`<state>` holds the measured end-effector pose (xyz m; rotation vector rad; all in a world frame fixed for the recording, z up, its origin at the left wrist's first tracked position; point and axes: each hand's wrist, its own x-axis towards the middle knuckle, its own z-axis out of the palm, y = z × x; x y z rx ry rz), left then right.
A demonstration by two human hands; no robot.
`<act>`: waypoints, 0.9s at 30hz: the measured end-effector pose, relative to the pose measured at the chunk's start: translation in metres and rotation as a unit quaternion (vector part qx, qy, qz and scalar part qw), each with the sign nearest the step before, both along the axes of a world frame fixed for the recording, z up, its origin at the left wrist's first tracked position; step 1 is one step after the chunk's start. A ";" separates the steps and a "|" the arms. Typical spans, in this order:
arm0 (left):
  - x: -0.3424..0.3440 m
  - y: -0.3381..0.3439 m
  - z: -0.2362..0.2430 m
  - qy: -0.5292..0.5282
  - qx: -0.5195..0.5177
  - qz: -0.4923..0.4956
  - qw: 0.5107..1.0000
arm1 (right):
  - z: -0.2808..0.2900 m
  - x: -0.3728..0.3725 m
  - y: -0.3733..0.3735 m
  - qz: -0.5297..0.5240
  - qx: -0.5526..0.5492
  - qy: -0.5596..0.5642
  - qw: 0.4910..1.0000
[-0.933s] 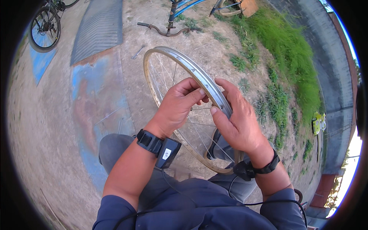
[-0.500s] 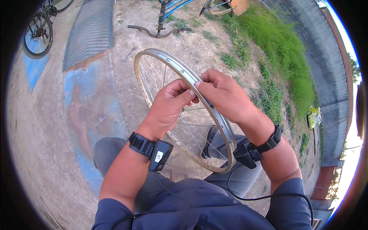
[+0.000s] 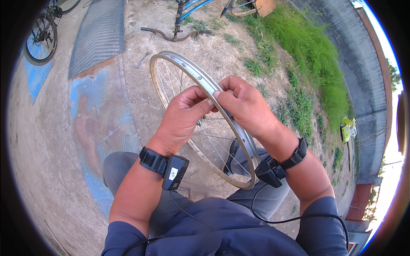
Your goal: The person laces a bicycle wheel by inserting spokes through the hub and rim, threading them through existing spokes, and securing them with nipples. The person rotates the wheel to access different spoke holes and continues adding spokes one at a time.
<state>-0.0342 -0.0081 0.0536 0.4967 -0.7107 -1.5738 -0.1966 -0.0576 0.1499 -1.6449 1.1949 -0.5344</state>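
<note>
A bare metal bicycle wheel (image 3: 199,78), without a tyre, stands tilted between my knees, its rim showing a row of spoke holes. Thin spokes run from the rim to a small hub (image 3: 199,123); several sit on the far left side, fewer below. My left hand (image 3: 181,117) is closed at the rim's inner side, thumb tip against the metal and fingers curled behind. Opposite it, my right hand (image 3: 247,106) grips the same stretch of rim, thumb on its outer face. Whether a spoke end or small part lies between the fingertips is hidden.
Ahead stands a blue bicycle frame with rusty handlebars (image 3: 174,38). A wrench (image 3: 142,61) lies on the dirt. Loose spokes (image 3: 113,132) rest on a blue-painted sheet (image 3: 87,98), beyond which is a corrugated panel (image 3: 99,38). Grass (image 3: 316,59) lines a wall (image 3: 365,77). Cables run from my wrists.
Both hands stay together at the rim with almost the same grip. The wheel and hands have shifted very slightly left in view.
</note>
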 end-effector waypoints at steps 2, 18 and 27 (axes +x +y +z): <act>0.000 0.000 0.000 -0.013 0.003 0.005 1.000 | -0.002 -0.001 0.000 0.002 0.005 -0.009 1.000; 0.005 0.000 0.003 -0.061 -0.001 -0.017 0.998 | 0.001 0.000 0.001 0.010 0.063 -0.089 0.994; 0.001 -0.001 0.003 0.005 -0.006 -0.015 1.000 | 0.009 0.004 0.005 0.011 0.070 -0.095 0.993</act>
